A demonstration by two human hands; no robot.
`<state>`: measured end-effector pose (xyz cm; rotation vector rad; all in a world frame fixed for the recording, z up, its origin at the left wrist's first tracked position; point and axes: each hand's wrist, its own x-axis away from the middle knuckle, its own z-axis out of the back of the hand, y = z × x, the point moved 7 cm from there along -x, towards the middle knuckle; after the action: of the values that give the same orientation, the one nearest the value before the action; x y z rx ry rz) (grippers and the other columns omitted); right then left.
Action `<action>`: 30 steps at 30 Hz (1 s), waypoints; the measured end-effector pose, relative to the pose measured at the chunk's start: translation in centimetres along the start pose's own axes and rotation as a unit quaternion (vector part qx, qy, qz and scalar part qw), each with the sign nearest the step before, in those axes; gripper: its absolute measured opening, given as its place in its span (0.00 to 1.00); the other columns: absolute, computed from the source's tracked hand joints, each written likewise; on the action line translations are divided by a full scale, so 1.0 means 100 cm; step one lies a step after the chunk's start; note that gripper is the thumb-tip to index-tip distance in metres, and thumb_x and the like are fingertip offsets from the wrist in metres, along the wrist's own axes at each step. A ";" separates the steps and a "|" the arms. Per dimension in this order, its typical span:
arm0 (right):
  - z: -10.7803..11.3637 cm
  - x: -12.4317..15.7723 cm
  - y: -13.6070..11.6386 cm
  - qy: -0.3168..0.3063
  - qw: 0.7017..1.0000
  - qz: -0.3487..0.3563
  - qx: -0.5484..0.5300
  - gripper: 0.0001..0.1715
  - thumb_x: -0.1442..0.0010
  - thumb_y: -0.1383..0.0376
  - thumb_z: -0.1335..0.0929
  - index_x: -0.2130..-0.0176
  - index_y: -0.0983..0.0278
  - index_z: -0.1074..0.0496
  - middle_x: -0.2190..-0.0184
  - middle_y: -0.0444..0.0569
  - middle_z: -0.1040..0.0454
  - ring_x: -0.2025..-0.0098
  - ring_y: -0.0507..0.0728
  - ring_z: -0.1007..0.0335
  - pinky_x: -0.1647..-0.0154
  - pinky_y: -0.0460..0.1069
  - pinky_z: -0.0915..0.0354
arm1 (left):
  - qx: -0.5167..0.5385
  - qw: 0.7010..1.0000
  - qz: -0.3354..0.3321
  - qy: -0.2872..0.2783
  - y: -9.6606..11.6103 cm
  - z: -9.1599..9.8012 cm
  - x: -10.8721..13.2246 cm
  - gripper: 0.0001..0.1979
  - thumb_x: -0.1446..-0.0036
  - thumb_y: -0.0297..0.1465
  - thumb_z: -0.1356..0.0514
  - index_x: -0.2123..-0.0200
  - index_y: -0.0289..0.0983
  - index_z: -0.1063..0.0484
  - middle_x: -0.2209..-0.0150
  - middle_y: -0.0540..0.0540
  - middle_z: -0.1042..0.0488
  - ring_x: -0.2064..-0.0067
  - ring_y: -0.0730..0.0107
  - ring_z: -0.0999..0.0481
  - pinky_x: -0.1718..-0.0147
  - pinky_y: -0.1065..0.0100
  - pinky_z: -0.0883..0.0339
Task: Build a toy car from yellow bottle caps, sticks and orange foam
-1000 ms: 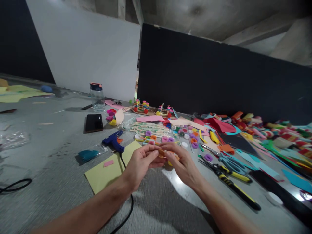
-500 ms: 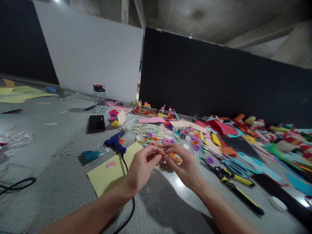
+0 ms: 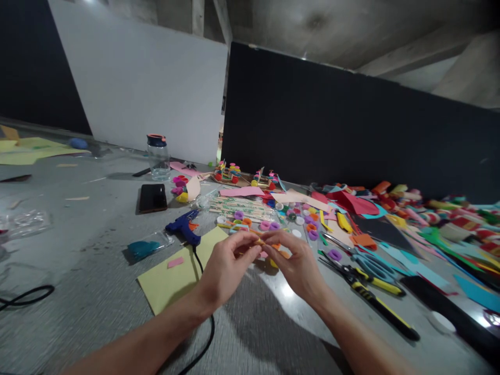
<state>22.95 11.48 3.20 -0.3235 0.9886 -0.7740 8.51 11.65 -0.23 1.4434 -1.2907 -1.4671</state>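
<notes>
My left hand (image 3: 228,263) and my right hand (image 3: 297,260) meet at the middle, fingertips pinched together around a small item. What they grip is mostly hidden; orange and yellow bits show between and behind the fingers. Left of my left hand lies a yellow-green sheet (image 3: 172,284) with a small pink strip (image 3: 175,262) on it. A blue glue gun (image 3: 183,229) rests at the sheet's upper edge, its black cable passing under my left wrist. Purple, orange and pink rings lie just beyond my fingers.
Scissors (image 3: 375,265) and yellow-black pliers (image 3: 369,297) lie on the right. A black phone (image 3: 152,198), a clear bottle (image 3: 158,160) and a bag of teal material (image 3: 144,248) are at left. Wooden sticks (image 3: 242,208) and two small colourful models (image 3: 227,173) stand farther back.
The view has shifted slightly. My fingertips have moved a little around the small item, and a yellow piece now shows below my right fingers.
</notes>
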 end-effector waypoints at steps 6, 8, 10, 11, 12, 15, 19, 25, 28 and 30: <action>-0.003 0.000 -0.004 -0.019 1.000 0.011 -0.001 0.08 0.30 0.63 0.33 0.59 0.59 0.22 0.59 0.48 0.19 0.54 0.58 0.23 0.52 0.53 0.31 | 0.017 1.000 0.020 0.013 -0.005 0.004 -0.004 0.04 0.42 0.31 0.35 0.65 0.37 0.22 0.65 0.47 0.19 0.65 0.67 0.19 0.60 0.67 0.24; -0.003 0.000 -0.004 -0.016 1.000 0.008 0.000 0.06 0.31 0.63 0.32 0.59 0.59 0.23 0.59 0.48 0.19 0.54 0.58 0.23 0.52 0.53 0.31 | 0.033 0.999 0.028 0.016 -0.006 0.004 -0.004 0.05 0.41 0.32 0.35 0.65 0.37 0.23 0.65 0.47 0.19 0.63 0.67 0.19 0.59 0.67 0.24; -0.003 0.001 -0.003 -0.016 1.000 0.003 0.001 0.04 0.33 0.63 0.30 0.61 0.59 0.24 0.59 0.48 0.19 0.54 0.59 0.23 0.53 0.54 0.31 | 0.045 0.998 0.034 0.016 -0.005 0.004 -0.005 0.05 0.42 0.32 0.35 0.66 0.36 0.23 0.65 0.47 0.20 0.62 0.68 0.20 0.58 0.67 0.24; -0.003 0.001 -0.003 -0.017 1.000 0.001 0.001 0.03 0.34 0.63 0.30 0.62 0.59 0.24 0.59 0.48 0.19 0.54 0.59 0.23 0.53 0.54 0.31 | 0.048 0.998 0.038 0.015 -0.005 0.003 -0.005 0.05 0.42 0.32 0.35 0.66 0.36 0.23 0.65 0.47 0.20 0.62 0.68 0.20 0.58 0.67 0.24; -0.003 0.001 -0.002 -0.017 1.000 -0.001 0.001 0.03 0.34 0.64 0.29 0.63 0.59 0.24 0.59 0.48 0.19 0.54 0.59 0.23 0.53 0.54 0.31 | 0.051 0.998 0.042 0.012 -0.005 0.003 -0.005 0.05 0.43 0.32 0.34 0.67 0.36 0.23 0.65 0.47 0.20 0.63 0.68 0.20 0.59 0.67 0.24; -0.003 0.000 -0.002 -0.017 1.000 -0.002 -0.001 0.05 0.34 0.63 0.30 0.64 0.59 0.25 0.59 0.49 0.19 0.54 0.59 0.22 0.54 0.54 0.30 | 0.058 0.997 0.052 0.004 -0.005 0.001 -0.006 0.05 0.44 0.32 0.33 0.67 0.36 0.23 0.65 0.46 0.20 0.63 0.67 0.20 0.60 0.66 0.24; -0.001 0.000 -0.004 -0.018 1.000 0.004 0.003 0.06 0.33 0.63 0.30 0.64 0.59 0.24 0.59 0.49 0.19 0.55 0.59 0.22 0.54 0.54 0.29 | 0.062 0.996 0.057 -0.001 -0.005 0.001 -0.006 0.05 0.46 0.31 0.32 0.67 0.36 0.23 0.65 0.46 0.20 0.63 0.67 0.20 0.60 0.66 0.25; -0.006 0.002 -0.007 -0.021 0.999 0.041 0.028 0.03 0.33 0.65 0.31 0.62 0.59 0.25 0.57 0.49 0.20 0.53 0.59 0.23 0.52 0.55 0.29 | 0.061 0.997 0.055 0.007 -0.011 0.003 -0.007 0.06 0.47 0.32 0.31 0.68 0.36 0.23 0.67 0.47 0.20 0.64 0.68 0.21 0.61 0.67 0.26; -0.007 0.003 -0.007 -0.021 0.997 0.061 0.045 0.02 0.33 0.65 0.30 0.61 0.59 0.26 0.57 0.49 0.20 0.51 0.59 0.24 0.52 0.56 0.30 | 0.073 0.995 0.062 0.011 -0.014 0.003 -0.008 0.08 0.48 0.33 0.30 0.66 0.36 0.23 0.65 0.47 0.20 0.63 0.68 0.21 0.61 0.67 0.26; -0.005 0.002 -0.007 -0.015 0.996 0.070 0.055 0.01 0.33 0.64 0.29 0.60 0.59 0.26 0.57 0.50 0.20 0.51 0.60 0.24 0.53 0.56 0.29 | 0.084 0.994 0.073 0.014 -0.014 0.003 -0.008 0.09 0.48 0.33 0.30 0.65 0.37 0.23 0.64 0.47 0.19 0.62 0.68 0.21 0.61 0.68 0.26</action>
<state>22.26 10.86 3.16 -0.1680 0.9269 -0.6910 8.60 12.81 -1.41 1.4384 -1.4989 -1.2631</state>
